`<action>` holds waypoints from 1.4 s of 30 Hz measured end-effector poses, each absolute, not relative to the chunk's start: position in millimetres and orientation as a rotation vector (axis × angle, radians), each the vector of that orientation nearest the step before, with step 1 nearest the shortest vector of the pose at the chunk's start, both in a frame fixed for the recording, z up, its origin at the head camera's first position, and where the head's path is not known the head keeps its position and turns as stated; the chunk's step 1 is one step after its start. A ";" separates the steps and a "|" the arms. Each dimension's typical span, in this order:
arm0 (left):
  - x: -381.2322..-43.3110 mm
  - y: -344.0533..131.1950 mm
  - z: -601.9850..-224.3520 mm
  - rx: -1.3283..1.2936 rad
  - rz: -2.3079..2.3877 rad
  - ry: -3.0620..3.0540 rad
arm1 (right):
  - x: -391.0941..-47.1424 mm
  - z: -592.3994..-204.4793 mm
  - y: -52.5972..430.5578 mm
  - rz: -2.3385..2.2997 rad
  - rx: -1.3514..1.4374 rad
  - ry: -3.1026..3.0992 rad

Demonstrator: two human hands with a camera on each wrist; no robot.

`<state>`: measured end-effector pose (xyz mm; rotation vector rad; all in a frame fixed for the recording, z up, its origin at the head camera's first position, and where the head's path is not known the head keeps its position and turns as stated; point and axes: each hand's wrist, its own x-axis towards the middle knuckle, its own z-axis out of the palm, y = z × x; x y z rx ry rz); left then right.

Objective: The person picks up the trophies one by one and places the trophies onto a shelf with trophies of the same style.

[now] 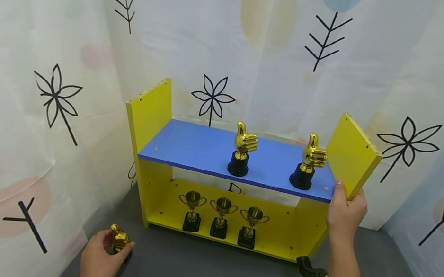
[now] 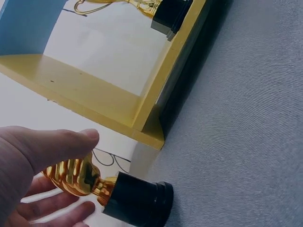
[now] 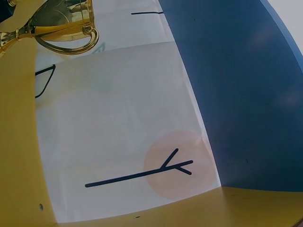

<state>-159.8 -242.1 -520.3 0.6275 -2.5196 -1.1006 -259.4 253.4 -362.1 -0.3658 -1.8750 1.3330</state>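
My left hand (image 1: 102, 259) is around a gold thumbs-up trophy (image 2: 75, 177), thumb on one side and fingers on the other. The trophy's black base (image 2: 137, 198) stands at the grey tabletop, left of the shelf unit. My right hand (image 1: 346, 212) grips the front edge of the right yellow side panel (image 1: 353, 153), beside the blue shelf board (image 1: 199, 147). Two more thumbs-up trophies, one mid-board (image 1: 242, 148) and one nearer the right panel (image 1: 309, 161), stand upright on the blue board. The right hand is out of sight in the right wrist view.
Three gold cup trophies, a left one (image 1: 192, 210), a middle one (image 1: 220, 217) and a right one (image 1: 251, 226), stand in a row on the yellow bottom board (image 1: 279, 219). Patterned cloth (image 1: 273, 84) hangs behind and on both sides. The grey tabletop (image 1: 201, 274) spreads in front.
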 end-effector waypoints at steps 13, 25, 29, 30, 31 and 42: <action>-158.5 -234.8 -523.5 0.495 -1.043 -2.347 | -259.2 -360.8 252.4 1.321 -0.386 -1.873; -159.0 -228.6 -520.4 0.494 -1.025 -2.284 | -259.1 -361.3 252.9 1.341 -0.386 -1.880; -159.3 -228.6 -519.4 0.513 -1.039 -2.273 | -260.1 -362.9 253.7 1.330 -0.372 -1.867; -159.3 -228.7 -519.3 0.517 -1.043 -2.269 | -260.4 -363.2 253.9 1.328 -0.370 -1.864; -159.2 -228.8 -518.9 0.522 -1.045 -2.266 | -260.6 -363.5 254.1 1.322 -0.365 -1.861; -161.2 -225.5 -519.2 0.509 -1.018 -2.180 | -260.3 -363.5 253.7 1.307 -0.359 -1.865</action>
